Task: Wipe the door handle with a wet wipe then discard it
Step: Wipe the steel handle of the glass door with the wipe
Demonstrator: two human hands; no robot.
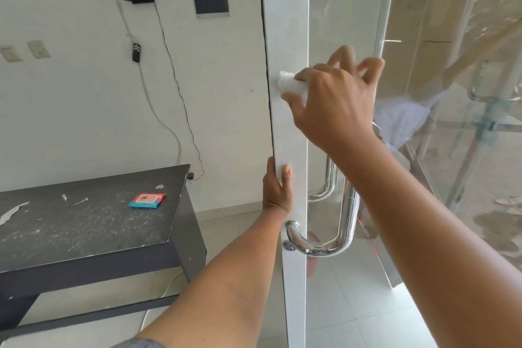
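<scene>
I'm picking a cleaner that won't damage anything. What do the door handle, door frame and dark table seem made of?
Door handle: polished metal, probably stainless or chromed steel; it gives bright mirror reflections.
Door frame: smooth white coating with a dull sheen, perhaps painted metal; the base cannot be told.
Table: likely dark laminate over board; scratches and pale chips show on top.

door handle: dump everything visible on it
The door handle is a polished chrome tube, mirror-bright. Its lower end curves into a round mount on the white door frame, with a small keyhole just below. The upright bar rises until the right forearm hides it; its top is unseen. A matching handle shows through the glass. The left hand grips the frame above; no visible contact with the handle.
</scene>
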